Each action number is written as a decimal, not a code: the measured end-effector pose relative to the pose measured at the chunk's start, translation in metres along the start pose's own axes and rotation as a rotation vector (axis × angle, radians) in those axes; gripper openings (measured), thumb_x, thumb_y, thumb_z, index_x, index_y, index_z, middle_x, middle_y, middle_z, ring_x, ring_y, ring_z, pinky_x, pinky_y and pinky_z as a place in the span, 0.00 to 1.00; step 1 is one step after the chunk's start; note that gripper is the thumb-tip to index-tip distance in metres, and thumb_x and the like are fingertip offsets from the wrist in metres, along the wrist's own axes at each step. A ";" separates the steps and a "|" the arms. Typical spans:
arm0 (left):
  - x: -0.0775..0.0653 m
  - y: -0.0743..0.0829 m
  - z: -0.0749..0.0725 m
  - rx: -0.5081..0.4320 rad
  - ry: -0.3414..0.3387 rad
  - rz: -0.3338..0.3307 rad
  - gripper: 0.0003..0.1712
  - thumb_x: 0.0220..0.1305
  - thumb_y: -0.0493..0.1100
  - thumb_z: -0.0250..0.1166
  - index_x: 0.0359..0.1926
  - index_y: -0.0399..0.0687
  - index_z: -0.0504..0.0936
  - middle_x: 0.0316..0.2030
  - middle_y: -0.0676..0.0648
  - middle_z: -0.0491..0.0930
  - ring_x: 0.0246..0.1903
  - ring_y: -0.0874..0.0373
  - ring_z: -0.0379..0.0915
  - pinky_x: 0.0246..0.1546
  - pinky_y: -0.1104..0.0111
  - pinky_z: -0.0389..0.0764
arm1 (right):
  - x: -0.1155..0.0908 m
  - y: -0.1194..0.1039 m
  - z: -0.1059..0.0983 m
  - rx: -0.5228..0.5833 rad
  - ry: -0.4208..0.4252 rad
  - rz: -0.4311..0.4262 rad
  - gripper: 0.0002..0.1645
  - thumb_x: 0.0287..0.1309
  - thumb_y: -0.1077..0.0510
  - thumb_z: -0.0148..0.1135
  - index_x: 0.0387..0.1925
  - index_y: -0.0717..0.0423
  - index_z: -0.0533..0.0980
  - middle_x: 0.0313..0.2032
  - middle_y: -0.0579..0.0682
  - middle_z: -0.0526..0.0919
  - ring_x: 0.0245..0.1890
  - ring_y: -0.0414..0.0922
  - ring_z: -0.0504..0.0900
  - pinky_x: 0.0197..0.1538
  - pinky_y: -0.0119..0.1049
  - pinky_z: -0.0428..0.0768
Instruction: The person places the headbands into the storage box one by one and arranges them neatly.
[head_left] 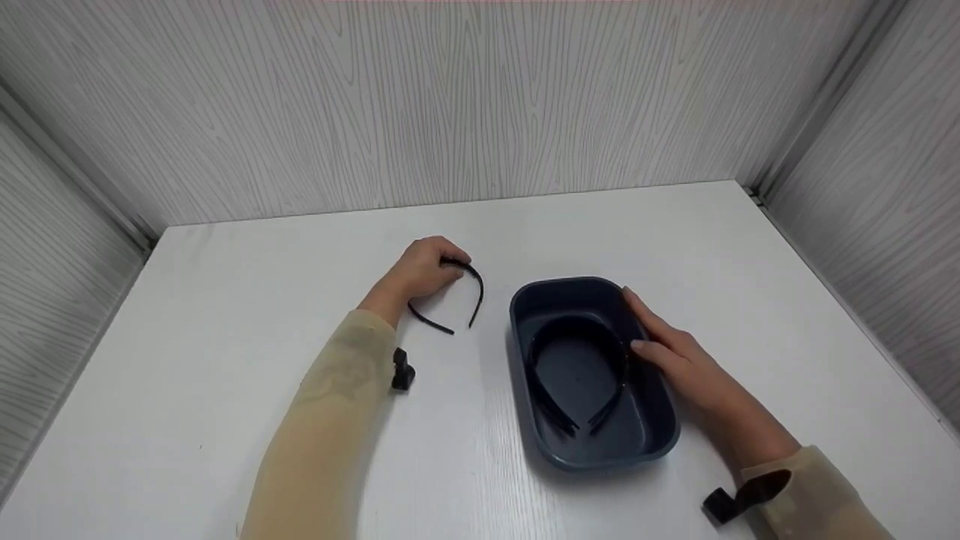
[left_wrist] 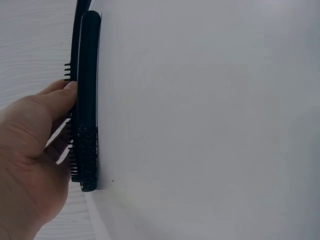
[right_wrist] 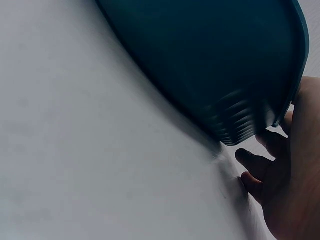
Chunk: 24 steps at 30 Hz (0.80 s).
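Observation:
My left hand (head_left: pixel 427 268) pinches a thin black headband (head_left: pixel 481 294) at its curved top, left of the bin, with its two ends pointing toward me. In the left wrist view, a row of small comb teeth shows along the headband (left_wrist: pixel 89 70), and the thumb presses its side. My right hand (head_left: pixel 679 361) grips the right rim of a dark blue plastic bin (head_left: pixel 600 463), thumb over the edge. From the right wrist, several fingertips (right_wrist: pixel 247 160) show beside the bin's outer wall (right_wrist: pixel 200 65). Inside the bin lie black headbands (head_left: pixel 553 410), nested together, ends toward me.
Both hands work over a white tabletop (head_left: pixel 225 360). Pale wood-grain panels rise behind it (head_left: pixel 450 105) and along both sides. A black wrist mount (head_left: pixel 403 371) sticks out from the left sleeve, another (head_left: pixel 724 506) from the right.

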<state>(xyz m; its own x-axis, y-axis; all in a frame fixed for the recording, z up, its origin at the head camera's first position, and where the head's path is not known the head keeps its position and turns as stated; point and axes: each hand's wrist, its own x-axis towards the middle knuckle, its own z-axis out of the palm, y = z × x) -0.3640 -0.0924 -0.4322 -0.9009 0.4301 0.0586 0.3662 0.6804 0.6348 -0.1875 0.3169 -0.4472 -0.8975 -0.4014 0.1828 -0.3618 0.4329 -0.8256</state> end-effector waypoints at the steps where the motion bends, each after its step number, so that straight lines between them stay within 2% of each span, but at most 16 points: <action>1: -0.001 0.001 0.000 -0.006 0.002 -0.007 0.15 0.73 0.36 0.67 0.57 0.45 0.90 0.58 0.43 0.83 0.61 0.48 0.77 0.66 0.58 0.74 | 0.000 -0.001 0.000 0.000 -0.002 -0.007 0.40 0.82 0.59 0.49 0.86 0.40 0.49 0.84 0.42 0.51 0.82 0.42 0.49 0.75 0.21 0.52; 7: -0.009 0.005 -0.002 -0.010 0.003 -0.029 0.12 0.74 0.35 0.65 0.51 0.45 0.92 0.51 0.44 0.84 0.50 0.50 0.78 0.55 0.58 0.77 | 0.000 -0.003 0.001 -0.013 -0.002 -0.037 0.40 0.82 0.60 0.49 0.86 0.40 0.50 0.83 0.44 0.52 0.82 0.43 0.50 0.75 0.21 0.52; 12: -0.013 0.007 -0.003 0.015 -0.003 -0.016 0.11 0.74 0.36 0.66 0.51 0.45 0.92 0.48 0.44 0.84 0.45 0.52 0.76 0.51 0.59 0.77 | -0.001 -0.002 0.000 -0.021 0.003 -0.023 0.39 0.82 0.59 0.50 0.86 0.39 0.50 0.84 0.43 0.52 0.82 0.41 0.49 0.75 0.21 0.51; 17: -0.023 0.007 -0.008 0.023 -0.009 -0.010 0.11 0.72 0.36 0.67 0.51 0.44 0.92 0.45 0.44 0.85 0.43 0.53 0.76 0.50 0.60 0.76 | 0.000 -0.003 0.000 -0.032 -0.002 -0.003 0.39 0.83 0.58 0.48 0.86 0.38 0.49 0.84 0.42 0.51 0.82 0.41 0.49 0.75 0.21 0.51; 24: -0.038 0.015 -0.020 0.035 -0.028 -0.001 0.13 0.70 0.34 0.67 0.51 0.44 0.92 0.48 0.44 0.86 0.45 0.52 0.77 0.51 0.59 0.76 | 0.000 -0.004 0.000 -0.030 -0.003 0.011 0.38 0.83 0.57 0.48 0.86 0.36 0.50 0.84 0.42 0.50 0.83 0.42 0.47 0.75 0.21 0.49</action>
<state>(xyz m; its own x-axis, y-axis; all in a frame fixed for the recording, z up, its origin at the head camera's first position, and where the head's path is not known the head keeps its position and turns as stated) -0.3291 -0.1103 -0.4094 -0.8943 0.4460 0.0361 0.3740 0.7007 0.6076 -0.1859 0.3151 -0.4437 -0.9009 -0.3985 0.1721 -0.3592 0.4618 -0.8110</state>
